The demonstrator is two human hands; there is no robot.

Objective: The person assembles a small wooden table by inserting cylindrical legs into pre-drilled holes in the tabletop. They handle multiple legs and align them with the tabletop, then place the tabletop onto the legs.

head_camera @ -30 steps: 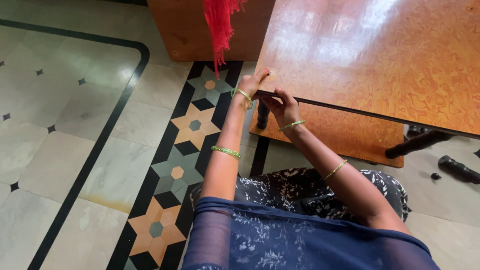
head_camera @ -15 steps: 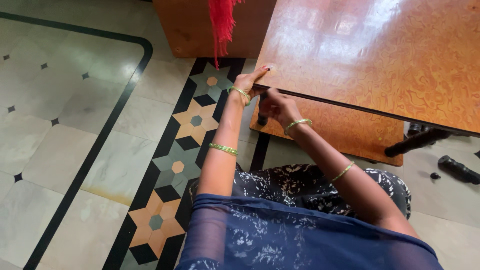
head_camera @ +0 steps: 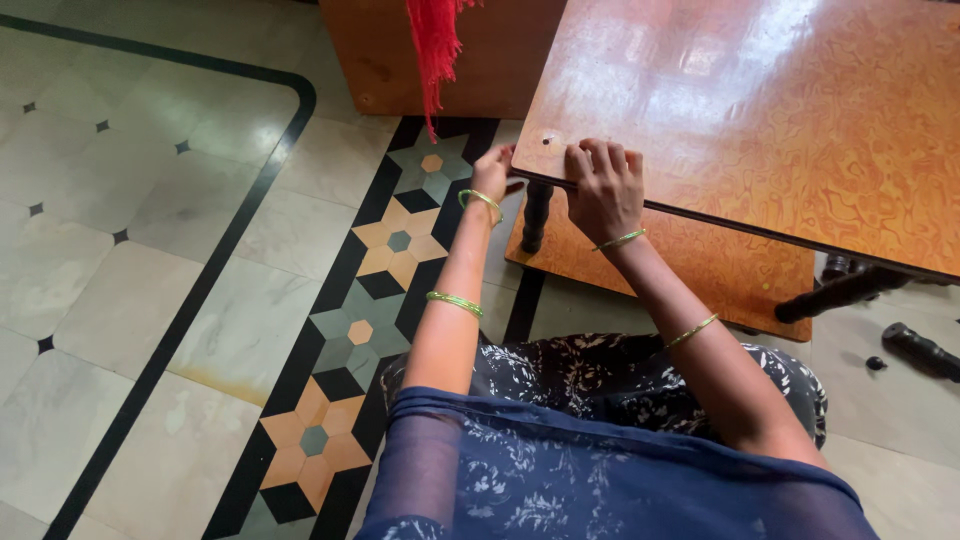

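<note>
A glossy orange wooden tabletop [head_camera: 780, 110] fills the upper right. My right hand [head_camera: 603, 188] grips its near edge, fingers curled over the top beside a small screw hole. My left hand [head_camera: 491, 173] is at the table's corner, fingers under the edge just above a dark turned table leg [head_camera: 535, 215]. Whether the left hand holds the leg's top or the corner is hidden. Both wrists wear green bangles.
A second orange board [head_camera: 700, 270] lies on the floor under the tabletop. Loose dark legs [head_camera: 920, 350] lie at the right. A red tassel [head_camera: 435, 50] hangs before a wooden cabinet [head_camera: 480, 60]. Patterned tile floor [head_camera: 150, 250] stretches left.
My right hand has come up from beneath the table's edge and now grips over its top. The left hand stays at the corner. The view has shifted closer.
</note>
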